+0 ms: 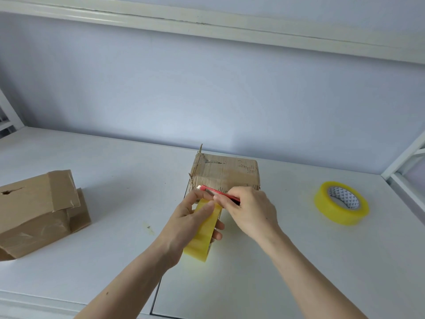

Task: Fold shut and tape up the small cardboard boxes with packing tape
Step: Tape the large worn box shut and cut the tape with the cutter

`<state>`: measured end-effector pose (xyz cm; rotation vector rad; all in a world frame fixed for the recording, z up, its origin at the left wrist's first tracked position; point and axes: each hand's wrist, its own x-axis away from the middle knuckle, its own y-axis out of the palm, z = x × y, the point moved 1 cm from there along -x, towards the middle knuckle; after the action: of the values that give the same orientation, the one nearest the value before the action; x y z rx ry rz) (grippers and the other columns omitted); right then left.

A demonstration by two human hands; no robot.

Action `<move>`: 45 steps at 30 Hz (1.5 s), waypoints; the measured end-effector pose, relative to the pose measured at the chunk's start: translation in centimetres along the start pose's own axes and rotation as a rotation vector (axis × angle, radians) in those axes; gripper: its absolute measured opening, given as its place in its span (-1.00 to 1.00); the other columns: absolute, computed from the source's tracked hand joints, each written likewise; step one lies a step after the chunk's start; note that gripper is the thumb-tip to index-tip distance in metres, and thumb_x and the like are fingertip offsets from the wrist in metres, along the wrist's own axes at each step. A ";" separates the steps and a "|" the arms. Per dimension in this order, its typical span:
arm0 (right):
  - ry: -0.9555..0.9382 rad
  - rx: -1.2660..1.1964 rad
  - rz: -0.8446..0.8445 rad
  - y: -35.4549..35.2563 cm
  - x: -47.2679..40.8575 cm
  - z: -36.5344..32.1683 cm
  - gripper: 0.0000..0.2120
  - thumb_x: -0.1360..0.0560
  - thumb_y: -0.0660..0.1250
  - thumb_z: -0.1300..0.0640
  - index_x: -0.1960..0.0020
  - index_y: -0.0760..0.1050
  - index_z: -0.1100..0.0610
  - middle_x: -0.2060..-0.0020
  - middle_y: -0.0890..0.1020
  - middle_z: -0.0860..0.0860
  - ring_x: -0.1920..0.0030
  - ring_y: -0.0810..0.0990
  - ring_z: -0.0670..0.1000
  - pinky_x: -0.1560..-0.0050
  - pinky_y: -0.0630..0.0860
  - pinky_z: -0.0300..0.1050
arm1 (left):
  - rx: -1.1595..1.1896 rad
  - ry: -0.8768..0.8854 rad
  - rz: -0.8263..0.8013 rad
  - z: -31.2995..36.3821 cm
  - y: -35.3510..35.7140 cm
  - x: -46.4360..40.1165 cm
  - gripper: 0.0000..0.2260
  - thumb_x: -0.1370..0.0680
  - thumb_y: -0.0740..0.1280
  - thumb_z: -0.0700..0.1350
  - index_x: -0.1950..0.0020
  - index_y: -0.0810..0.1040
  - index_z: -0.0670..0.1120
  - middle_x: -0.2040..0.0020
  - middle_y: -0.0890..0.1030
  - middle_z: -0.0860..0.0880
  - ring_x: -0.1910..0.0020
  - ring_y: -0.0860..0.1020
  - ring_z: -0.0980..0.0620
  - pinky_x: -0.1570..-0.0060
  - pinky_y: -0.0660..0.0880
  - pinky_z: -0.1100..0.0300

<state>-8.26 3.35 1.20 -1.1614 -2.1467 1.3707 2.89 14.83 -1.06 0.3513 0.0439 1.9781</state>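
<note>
A small worn cardboard box (226, 172) sits closed on the white table, just beyond my hands. My left hand (187, 218) grips a yellow roll of packing tape (203, 236) held on edge in front of the box, thumb on its top. My right hand (249, 211) pinches a red utility knife (217, 192), its tip pointing left over the top of the roll at the box's near edge. Whether a strip of tape runs from the roll to the box is hidden by my fingers.
A second yellow tape roll (341, 206) lies flat at the right. Several brown cardboard boxes (38, 211) are piled at the left. A white metal frame (404, 173) borders the table (115, 180) on the right, and a wall stands behind.
</note>
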 end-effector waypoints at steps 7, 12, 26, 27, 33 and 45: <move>0.103 -0.051 -0.018 -1.4 -0.7 0.4 -0.47 -0.56 0.24 -0.30 0.35 0.38 0.10 0.44 0.47 -0.06 0.23 0.51 0.08 0.39 0.25 -0.12 | -0.055 -0.028 0.034 -0.6 0.1 -0.3 -0.85 -0.66 0.29 -0.01 -0.18 0.46 -0.03 0.13 0.70 -0.25 0.29 0.64 -0.15 0.20 0.59 0.05; 0.048 0.035 -0.139 -0.2 -0.2 -0.2 -0.49 -0.56 0.05 -0.42 0.14 0.42 0.01 0.25 0.58 -0.09 0.14 0.53 0.06 0.18 0.39 -0.06 | -0.041 -0.002 0.029 -0.5 0.4 -0.4 -0.88 -0.66 0.29 0.00 -0.15 0.50 0.00 0.12 0.69 -0.25 0.28 0.64 -0.17 0.15 0.59 -0.01; 0.073 0.029 0.045 -0.5 -0.3 -0.5 -0.48 -0.51 0.31 -0.32 0.34 0.48 0.11 0.42 0.52 -0.05 0.26 0.51 0.06 0.40 0.24 -0.16 | -0.140 -0.004 0.207 -0.4 2.0 -0.2 -0.74 -0.62 0.34 0.05 -0.20 0.35 0.00 0.25 0.70 -0.16 0.39 0.64 -0.08 0.34 0.59 0.12; 0.094 0.001 0.028 -0.8 -0.5 -0.4 -0.49 -0.49 0.33 -0.32 0.31 0.52 0.13 0.43 0.54 -0.04 0.27 0.52 0.04 0.39 0.26 -0.16 | -0.134 -0.016 0.200 -0.4 1.9 -0.2 -0.69 -0.61 0.35 0.05 -0.23 0.30 0.00 0.23 0.71 -0.15 0.36 0.65 -0.09 0.29 0.60 0.08; 0.173 -0.288 -0.212 -1.4 -1.4 0.0 -0.50 -0.39 0.45 -0.23 0.52 0.45 0.11 0.60 0.42 -0.14 0.38 0.43 -0.05 0.27 0.30 -0.11 | -0.118 -0.044 0.003 0.6 -0.3 -0.1 -0.51 -0.39 0.53 -0.01 -0.27 0.56 -0.13 -0.05 0.73 -0.08 -0.09 0.68 -0.11 -0.22 0.52 -0.09; -0.062 -0.136 -0.412 -2.0 -4.3 -4.5 -0.37 -0.59 0.06 -0.27 0.24 0.64 0.20 0.43 0.65 -0.02 0.32 0.61 -0.09 0.07 0.51 -0.11 | -0.125 0.048 0.363 3.2 -3.8 0.3 -0.74 -0.63 0.32 0.07 -0.02 0.62 -0.12 0.23 0.72 -0.07 0.28 0.67 0.00 0.27 0.64 0.09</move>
<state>-3.55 2.23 5.65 -0.6695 -2.3834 1.1033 7.01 16.29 1.30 0.2420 -0.1210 2.3350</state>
